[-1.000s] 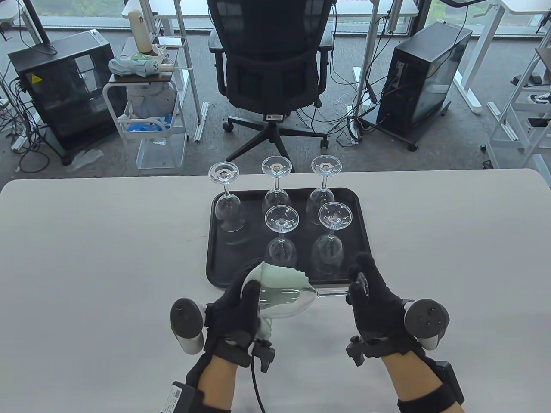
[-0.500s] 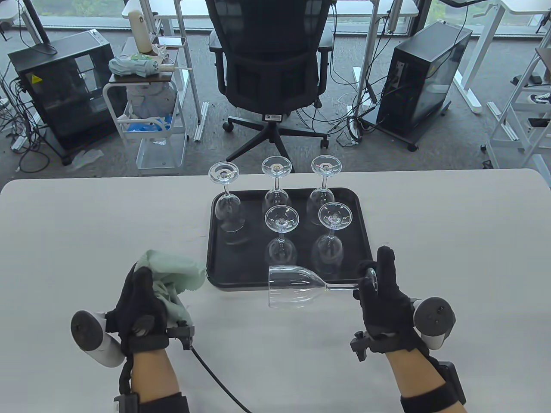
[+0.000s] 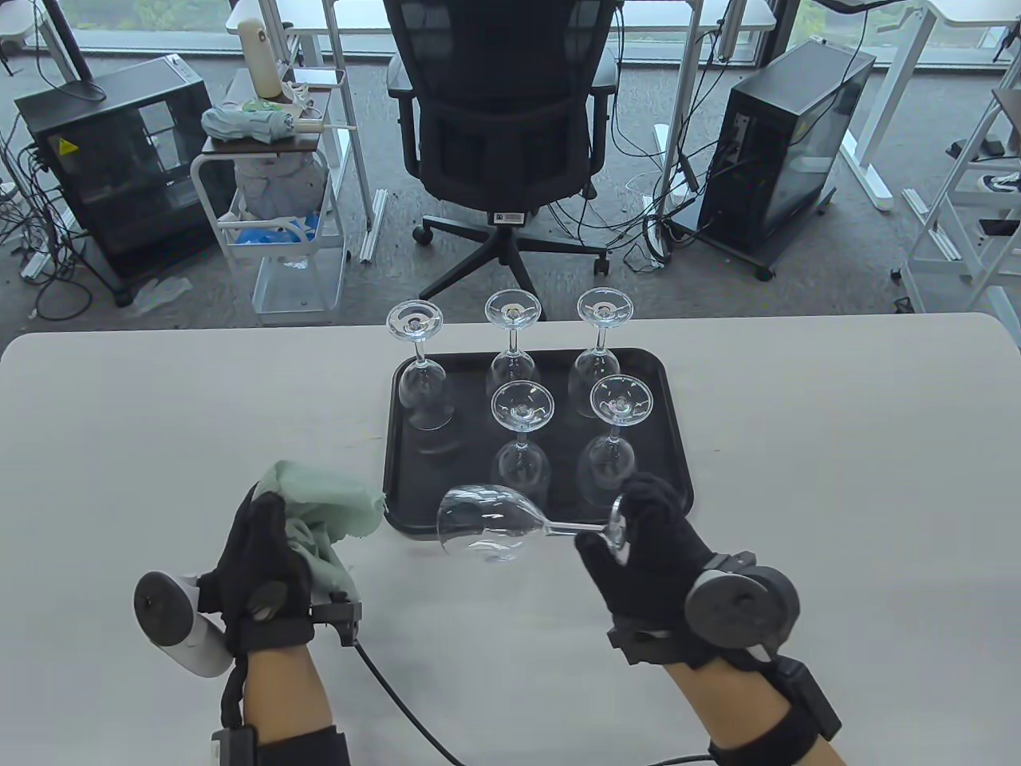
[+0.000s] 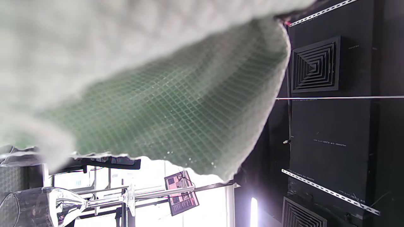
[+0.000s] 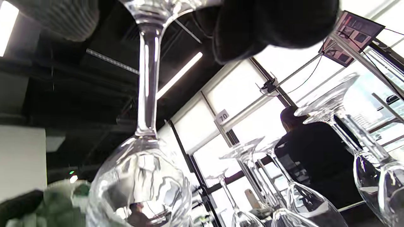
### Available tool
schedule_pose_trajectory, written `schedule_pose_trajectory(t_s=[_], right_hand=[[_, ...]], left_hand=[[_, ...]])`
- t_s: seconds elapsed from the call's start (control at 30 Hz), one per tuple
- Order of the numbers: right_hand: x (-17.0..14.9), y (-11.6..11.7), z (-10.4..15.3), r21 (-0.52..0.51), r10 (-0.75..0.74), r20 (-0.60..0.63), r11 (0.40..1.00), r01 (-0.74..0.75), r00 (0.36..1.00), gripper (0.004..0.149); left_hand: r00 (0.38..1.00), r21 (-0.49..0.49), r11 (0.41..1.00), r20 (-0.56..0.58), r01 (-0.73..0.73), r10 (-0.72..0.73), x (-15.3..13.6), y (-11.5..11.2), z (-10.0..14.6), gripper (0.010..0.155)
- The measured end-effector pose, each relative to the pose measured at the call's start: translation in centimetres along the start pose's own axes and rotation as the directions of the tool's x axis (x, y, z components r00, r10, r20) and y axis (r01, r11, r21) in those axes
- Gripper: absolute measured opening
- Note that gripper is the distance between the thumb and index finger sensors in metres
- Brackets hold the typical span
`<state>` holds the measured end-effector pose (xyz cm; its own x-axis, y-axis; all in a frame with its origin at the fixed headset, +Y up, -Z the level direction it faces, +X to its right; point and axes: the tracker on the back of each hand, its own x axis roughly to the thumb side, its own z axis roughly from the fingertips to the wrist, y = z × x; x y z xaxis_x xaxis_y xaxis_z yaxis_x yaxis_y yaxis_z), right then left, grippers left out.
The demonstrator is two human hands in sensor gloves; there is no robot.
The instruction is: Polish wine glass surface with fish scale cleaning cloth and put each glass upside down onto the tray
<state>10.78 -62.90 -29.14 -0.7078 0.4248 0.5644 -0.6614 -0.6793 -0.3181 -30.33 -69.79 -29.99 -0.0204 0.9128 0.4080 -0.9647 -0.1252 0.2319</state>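
Right hand (image 3: 650, 550) has swung the wine glass (image 3: 486, 527) leftward.

Beyond the white tabletop (image 3: 837, 447) a black mesh office chair (image 3: 504, 136) faces away. A black computer tower (image 3: 786, 152) stands right of it; to its left, a white cart (image 3: 275, 215) bearing a folded umbrella (image 3: 249, 124).
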Motion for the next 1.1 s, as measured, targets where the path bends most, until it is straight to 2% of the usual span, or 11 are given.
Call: schedule_pose_trajectory(t_s=[0.07,0.1,0.2,0.33,0.43,0.53,0.73,0.9,0.97,1.03,1.1], right_hand=[[2.9,2.2,-2.1,0.061,0.166,0.036,0.984,-0.168,0.985,0.075],[4.5,3.6,-3.3,0.095,0.291,0.04,0.951,-0.293,0.956,0.075],[7.4,7.6,-5.7,0.134,0.49,0.095,0.856,-0.499,0.867,0.074],[8.5,12.1,-7.8,0.214,0.58,0.074,0.785,-0.581,0.811,0.074],[8.7,14.3,-8.9,0.247,0.622,0.044,0.751,-0.612,0.782,0.074],[8.5,15.3,-9.8,0.29,0.641,-0.002,0.735,-0.613,0.768,0.073],[8.0,16.2,-11.6,0.339,0.626,-0.113,0.754,-0.562,0.771,0.071],[7.5,16.6,-12.0,0.432,0.563,-0.194,0.784,-0.445,0.803,0.079],[7.6,16.7,-11.9,0.452,0.554,-0.2,0.784,-0.426,0.808,0.078],[7.7,16.4,-11.6,0.478,0.576,-0.186,0.761,-0.439,0.796,0.084],[8.2,15.5,-11.3,0.435,0.532,-0.156,0.793,-0.425,0.832,0.082]], left_hand=[[1.0,-0.002,1.0,-0.001,-0.011,0.011,0.0,0.1,0.0,0.052],[1.0,0.001,1.0,-0.003,-0.019,0.019,-0.1,0.2,0.0,0.052],[1.0,0.008,1.0,-0.005,-0.019,0.019,-0.2,0.4,0.1,0.052],[0.999,-0.001,0.999,0.0,-0.036,0.036,-0.2,0.4,-0.1,0.052],[0.999,-0.003,0.999,0.004,-0.035,0.035,-0.3,0.4,-0.1,0.053],[0.999,-0.008,0.999,0.005,-0.045,0.045,-0.2,0.5,-0.1,0.053],[0.999,-0.016,0.998,0.008,-0.053,0.053,-0.2,0.4,-0.2,0.053],[0.998,-0.021,0.998,0.012,-0.058,0.058,-0.2,0.4,-0.3,0.054],[0.998,-0.02,0.998,0.013,-0.055,0.055,-0.3,0.4,-0.3,0.054],[0.998,-0.019,0.998,0.012,-0.057,0.057,-0.3,0.3,-0.2,0.054],[0.998,-0.019,0.998,0.013,-0.057,0.057,-0.3,0.3,-0.2,0.054]])
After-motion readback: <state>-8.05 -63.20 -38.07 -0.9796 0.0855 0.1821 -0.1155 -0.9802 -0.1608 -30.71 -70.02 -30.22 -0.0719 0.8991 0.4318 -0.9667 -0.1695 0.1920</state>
